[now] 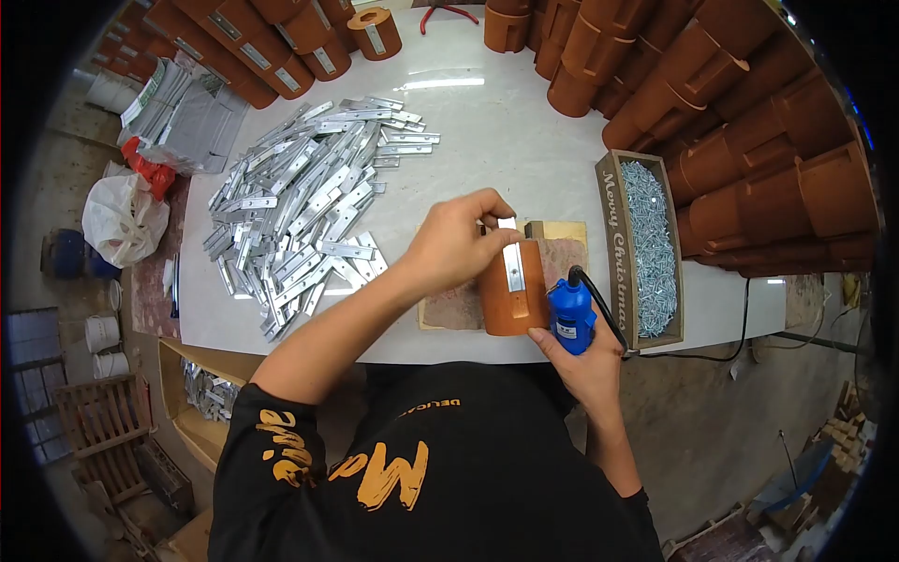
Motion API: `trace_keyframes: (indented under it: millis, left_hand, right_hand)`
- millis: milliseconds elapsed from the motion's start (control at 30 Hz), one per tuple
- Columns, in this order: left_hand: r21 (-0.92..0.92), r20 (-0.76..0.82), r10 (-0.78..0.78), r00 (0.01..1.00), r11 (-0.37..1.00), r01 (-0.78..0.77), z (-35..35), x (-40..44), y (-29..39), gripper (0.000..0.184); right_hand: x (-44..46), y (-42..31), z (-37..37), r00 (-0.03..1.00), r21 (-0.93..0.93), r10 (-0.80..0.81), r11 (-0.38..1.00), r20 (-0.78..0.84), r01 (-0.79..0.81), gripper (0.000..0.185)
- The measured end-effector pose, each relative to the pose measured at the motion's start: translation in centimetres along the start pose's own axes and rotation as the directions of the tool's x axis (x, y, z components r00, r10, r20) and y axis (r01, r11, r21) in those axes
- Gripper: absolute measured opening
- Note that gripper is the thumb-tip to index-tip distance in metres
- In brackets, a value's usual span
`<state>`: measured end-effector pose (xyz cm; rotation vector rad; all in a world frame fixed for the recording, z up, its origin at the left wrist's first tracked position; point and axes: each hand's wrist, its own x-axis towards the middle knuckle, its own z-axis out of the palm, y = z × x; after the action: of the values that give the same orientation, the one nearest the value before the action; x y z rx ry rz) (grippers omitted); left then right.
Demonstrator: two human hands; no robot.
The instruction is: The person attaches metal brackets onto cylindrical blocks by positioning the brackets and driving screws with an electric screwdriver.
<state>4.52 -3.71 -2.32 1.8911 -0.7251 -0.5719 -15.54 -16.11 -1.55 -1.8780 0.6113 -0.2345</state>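
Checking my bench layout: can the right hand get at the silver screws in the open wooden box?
Probably not while the right hand grips the blue plastic tool, though the silver screws lie uncovered in the wooden box close by.

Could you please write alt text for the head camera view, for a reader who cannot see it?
The left hand holds a metal strip against a brown cylinder, while the right hand holds a blue power tool beside it. On the white table are a heap of metal strips, a wooden box of screws and stacked brown cylinders.
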Motion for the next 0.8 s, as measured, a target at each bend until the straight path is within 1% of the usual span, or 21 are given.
trace_keyframes:
  millis: [33,100,133,200,233,300,333,367,400,433,467,500,533,567,600,633,700,733,800]
  left_hand:
    - [0.103,0.029,0.097,0.995,0.99,-0.099,0.2,-0.8,0.1,0.035]
    - [0.292,0.111,0.275,0.955,0.91,-0.295,0.3,-2.5,0.5,0.04]
    - [0.29,0.113,0.238,0.965,0.921,-0.261,0.1,-3.3,1.6,0.049]
    - [0.272,0.147,0.257,0.955,0.918,-0.288,-0.3,-3.8,1.2,0.052]
    - [0.262,0.164,0.265,0.95,0.917,-0.301,-0.5,-4.0,1.0,0.053]
    - [0.227,0.191,0.225,0.956,0.937,-0.266,-0.6,-4.1,1.1,0.053]
    - [0.211,0.202,0.208,0.957,0.945,-0.25,-0.7,-4.1,1.2,0.052]
    - [0.055,0.088,0.158,0.983,0.985,-0.163,-0.6,-3.8,0.7,0.051]
    - [-0.112,-0.015,0.088,0.996,0.99,-0.089,-0.5,-3.4,0.8,0.051]
    - [-0.281,-0.103,0.002,0.995,0.959,-0.031,-0.7,-3.0,1.2,0.052]
    - [-0.53,-0.022,-0.229,0.973,0.828,0.183,-1.7,-3.1,1.6,0.062]
    - [-0.699,0.049,-0.284,0.958,0.675,0.236,-2.2,-3.1,1.7,0.064]
    - [-0.828,0.132,-0.322,0.938,0.485,0.283,-2.6,-3.2,1.7,0.066]
    - [-0.91,0.219,-0.34,0.915,0.267,0.317,-2.9,-3.3,1.6,0.069]
    - [-0.887,0.236,-0.345,0.909,0.305,0.346,-2.4,-3.5,1.6,0.08]
    - [-0.889,0.267,-0.317,0.91,0.284,0.36,-1.8,-3.9,1.9,0.082]
    - [-0.889,0.331,-0.254,0.909,0.24,0.391,-0.8,-4.6,3.0,0.085]
    - [-0.871,0.335,-0.256,0.907,0.283,0.402,-0.4,-4.8,3.6,0.09]
    - [-0.872,0.342,-0.231,0.911,0.283,0.399,0.2,-4.9,4.3,0.091]
  right_hand:
    - [0.0,-0.2,0.0,1.0,-0.008,-0.001,1.0,-0.002,0.001,0.052]
    - [0.0,-0.5,0.0,1.0,-0.026,-0.004,1.0,-0.002,0.004,0.052]
    - [-0.1,-0.5,0.0,1.0,-0.022,-0.002,1.0,0.006,0.002,0.051]
    - [-0.1,-0.3,0.0,1.0,-0.014,-0.002,1.0,0.016,0.002,0.051]
    - [-0.2,0.1,0.0,0.998,-0.006,0.055,0.998,0.022,-0.055,0.049]
    - [-0.5,1.1,0.0,0.985,0.005,0.165,0.986,0.04,-0.166,0.046]
    - [-0.5,1.3,-0.2,0.986,0.032,0.159,0.987,0.041,-0.16,0.042]
    - [-0.5,1.4,-0.3,0.988,0.06,0.151,0.986,0.042,-0.154,0.038]
    - [-0.3,1.2,-0.4,0.989,0.089,0.143,0.985,0.044,-0.147,0.034]
    - [-0.1,0.6,-0.9,0.986,0.177,0.169,0.97,-0.009,-0.165,0.032]
    - [-0.1,-0.4,-1.9,0.978,0.266,0.202,0.947,-0.059,-0.18,0.031]
    - [0.0,-1.4,-2.9,0.965,0.354,0.24,0.916,-0.106,-0.189,0.029]
    - [0.2,-1.8,-4.2,0.978,0.452,0.158,0.889,-0.138,-0.08,0.03]
    - [0.4,-2.1,-5.6,0.981,0.539,0.078,0.842,-0.176,0.03,0.031]
    - [0.8,-2.8,-6.6,0.974,0.627,-0.066,0.755,-0.216,0.19,0.031]
    - [1.2,-3.8,-7.3,0.941,0.697,-0.199,0.634,-0.272,0.335,0.031]
    - [2.0,-6.0,-8.1,0.893,0.831,-0.316,0.357,-0.322,0.426,0.034]
    - [2.4,-7.1,-8.1,0.877,0.846,-0.354,0.307,-0.324,0.436,0.035]
    - [3.2,-9.0,-7.1,0.838,0.87,-0.435,0.202,-0.331,0.449,0.037]
